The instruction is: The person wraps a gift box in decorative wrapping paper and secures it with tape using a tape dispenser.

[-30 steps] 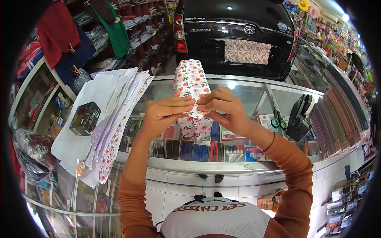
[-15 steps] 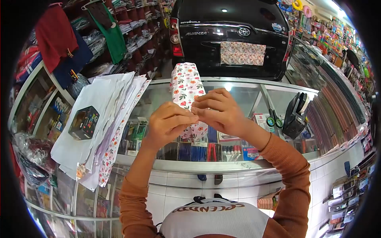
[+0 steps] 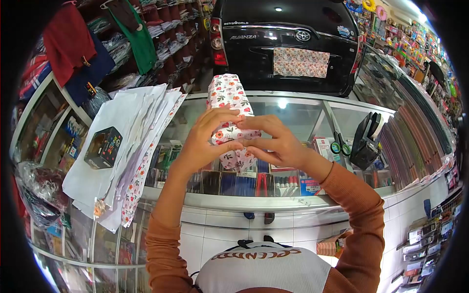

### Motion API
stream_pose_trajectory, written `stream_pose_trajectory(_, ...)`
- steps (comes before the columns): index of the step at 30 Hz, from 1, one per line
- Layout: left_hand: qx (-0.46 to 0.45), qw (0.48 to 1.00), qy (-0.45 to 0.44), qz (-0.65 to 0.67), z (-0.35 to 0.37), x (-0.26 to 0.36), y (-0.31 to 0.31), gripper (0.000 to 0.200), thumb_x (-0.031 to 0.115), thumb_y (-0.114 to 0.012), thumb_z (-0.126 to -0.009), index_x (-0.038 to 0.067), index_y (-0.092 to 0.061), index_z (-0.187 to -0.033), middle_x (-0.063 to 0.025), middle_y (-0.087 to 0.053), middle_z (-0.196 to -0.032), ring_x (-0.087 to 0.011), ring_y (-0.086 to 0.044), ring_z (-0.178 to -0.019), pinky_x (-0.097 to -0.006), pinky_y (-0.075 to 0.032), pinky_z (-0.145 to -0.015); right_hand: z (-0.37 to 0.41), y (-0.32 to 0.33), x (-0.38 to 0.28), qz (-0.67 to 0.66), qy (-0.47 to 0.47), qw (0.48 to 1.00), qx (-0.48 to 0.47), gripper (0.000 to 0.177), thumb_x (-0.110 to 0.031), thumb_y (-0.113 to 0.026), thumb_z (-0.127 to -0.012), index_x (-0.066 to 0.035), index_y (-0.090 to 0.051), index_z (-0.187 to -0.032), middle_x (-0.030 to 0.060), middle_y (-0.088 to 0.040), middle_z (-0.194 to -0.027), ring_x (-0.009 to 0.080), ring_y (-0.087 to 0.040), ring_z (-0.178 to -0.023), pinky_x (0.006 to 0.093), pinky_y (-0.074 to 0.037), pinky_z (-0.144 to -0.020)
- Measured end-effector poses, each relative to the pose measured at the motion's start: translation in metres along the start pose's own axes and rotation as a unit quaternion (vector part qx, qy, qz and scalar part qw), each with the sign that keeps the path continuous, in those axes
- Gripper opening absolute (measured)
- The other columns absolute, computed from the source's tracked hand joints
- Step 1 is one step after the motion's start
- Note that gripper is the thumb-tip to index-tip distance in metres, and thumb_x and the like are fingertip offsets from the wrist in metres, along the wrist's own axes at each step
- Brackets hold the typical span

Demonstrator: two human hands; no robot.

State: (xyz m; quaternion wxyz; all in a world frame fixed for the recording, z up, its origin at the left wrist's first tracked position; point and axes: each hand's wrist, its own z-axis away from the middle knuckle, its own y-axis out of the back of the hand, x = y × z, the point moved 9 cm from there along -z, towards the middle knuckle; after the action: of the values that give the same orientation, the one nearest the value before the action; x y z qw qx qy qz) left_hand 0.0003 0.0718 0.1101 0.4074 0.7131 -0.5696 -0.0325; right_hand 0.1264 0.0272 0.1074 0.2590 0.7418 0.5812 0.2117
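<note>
A long box in white floral wrapping paper (image 3: 227,97) lies on the glass counter, pointing away from me. At its near end a loose flap of the paper (image 3: 237,159) hangs toward me. My left hand (image 3: 205,139) is curved around the left side of that end, fingers over the top edge and thumb below. From the right, my right hand (image 3: 281,142) grips the same end in a mirrored way. The two thumbs almost meet at the fold, and the fingers partly cover the end face.
A stack of paper sheets (image 3: 112,141) lies at the left, with a small black box (image 3: 103,148) on it. Scissors (image 3: 340,144) and a black tape dispenser (image 3: 365,146) sit on the right of the counter (image 3: 298,201). Behind it stands a black car (image 3: 264,63).
My fingertips were pinched together over the near end of the box. Now they have spread, with fingers on the top edge and thumbs lower, so the end face shows between them.
</note>
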Motion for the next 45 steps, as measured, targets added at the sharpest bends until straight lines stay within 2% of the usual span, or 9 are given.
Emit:
stream_pose_trajectory(4,-0.008,0.997,0.008,-0.077,0.004,0.005,0.006,0.05,0.017,-0.082,-0.067,0.01,-0.065,-0.113,-0.0102,-0.058,-0.118,-0.0267,-0.054,-0.114,-0.0369,-0.042,-0.098,0.031,-0.005,0.041,-0.216,-0.201,0.942,0.158,0.039,-0.018,-0.067,-0.086,-0.001,-0.045,-0.113,0.0187,-0.047,-0.12,0.028,-0.048,-0.112,0.0376,-0.04,-0.095)
stream_pose_trajectory(7,0.051,0.997,0.044,-0.036,0.017,0.002,0.023,0.047,0.023,-0.081,-0.069,0.016,-0.067,-0.114,-0.0069,-0.058,-0.106,-0.0236,-0.054,-0.106,-0.0342,-0.045,-0.09,0.055,-0.037,0.057,-0.258,-0.387,0.885,0.041,0.055,-0.028,-0.072,-0.083,-0.001,-0.039,-0.119,0.0161,-0.047,-0.117,0.0257,-0.048,-0.112,0.0372,-0.041,-0.094)
stream_pose_trajectory(11,0.136,0.976,0.169,-0.026,0.055,-0.014,0.049,0.059,0.026,-0.082,-0.07,0.016,-0.06,-0.124,-0.0089,-0.044,-0.124,-0.0231,-0.053,-0.107,-0.0354,-0.046,-0.091,0.04,-0.062,0.041,-0.243,-0.367,0.895,-0.074,0.076,-0.036,-0.076,-0.078,0.0,-0.032,-0.129,0.0172,-0.055,-0.111,0.0251,-0.054,-0.104,0.0387,-0.044,-0.089)
stream_pose_trajectory(20,0.217,0.931,0.264,0.13,0.079,-0.034,0.037,0.063,0.018,-0.081,-0.074,0.003,-0.037,-0.117,-0.0142,-0.052,-0.112,-0.0192,-0.063,-0.088,-0.0266,-0.056,-0.064,0.007,-0.021,0.042,-0.182,-0.304,0.919,0.171,0.05,-0.014,-0.072,-0.084,-0.002,-0.047,-0.125,0.0156,-0.064,-0.101,0.0196,-0.063,-0.096,0.0314,-0.05,-0.078)
stream_pose_trajectory(24,0.204,0.93,0.262,0.155,0.068,-0.04,0.011,0.064,0.022,-0.082,-0.073,0.004,-0.038,-0.116,-0.0091,-0.064,-0.083,-0.0157,-0.064,-0.068,-0.0261,-0.052,-0.059,-0.019,0.018,0.028,-0.041,-0.18,0.974,0.131,0.046,-0.009,-0.075,-0.076,-0.005,-0.055,-0.117,0.0102,-0.062,-0.097,0.0254,-0.061,-0.089,0.0325,-0.048,-0.077)
stream_pose_trajectory(28,0.007,0.943,0.333,0.023,0.063,-0.047,-0.029,0.077,0.047,-0.083,-0.065,0.002,-0.043,-0.115,-0.0171,-0.062,-0.092,-0.0232,-0.065,-0.071,-0.038,-0.05,-0.066,-0.028,0.019,0.026,-0.088,-0.211,0.971,0.067,0.046,-0.007,-0.074,-0.074,-0.006,-0.055,-0.116,0.0091,-0.06,-0.1,0.0263,-0.057,-0.091,0.0353,-0.044,-0.083)
stream_pose_trajectory(31,-0.017,0.947,0.3,-0.116,0.055,-0.037,-0.025,0.085,0.05,-0.083,-0.062,0.0,-0.042,-0.117,-0.0209,-0.058,-0.107,-0.0298,-0.062,-0.093,-0.0426,-0.046,-0.083,-0.018,0.004,0.017,-0.063,-0.179,0.981,0.051,0.048,-0.003,-0.076,-0.072,-0.006,-0.059,-0.116,0.0072,-0.061,-0.103,0.0204,-0.056,-0.092,0.0314,-0.042,-0.084)
stream_pose_trajectory(35,0.099,0.962,0.006,-0.256,0.033,0.025,0.001,0.096,0.044,-0.086,-0.06,-0.001,-0.037,-0.129,-0.0223,-0.048,-0.126,-0.0327,-0.051,-0.113,-0.0449,-0.041,-0.093,-0.01,0.003,0.023,-0.072,-0.208,0.975,0.027,0.039,-0.001,-0.073,-0.073,-0.006,-0.062,-0.11,0.0066,-0.062,-0.101,0.0224,-0.056,-0.088,0.0331,-0.041,-0.085)
stream_pose_trajectory(45,0.113,0.991,-0.046,-0.05,0.019,0.029,0.017,0.022,-0.002,-0.074,-0.068,0.009,-0.072,-0.088,-0.0032,-0.068,-0.09,-0.0195,-0.061,-0.084,-0.0298,-0.047,-0.074,-0.005,0.011,0.022,-0.184,-0.142,0.971,0.061,0.03,0.0,-0.072,-0.075,-0.006,-0.063,-0.104,0.0091,-0.063,-0.102,0.0248,-0.06,-0.099,0.0331,-0.048,-0.084)
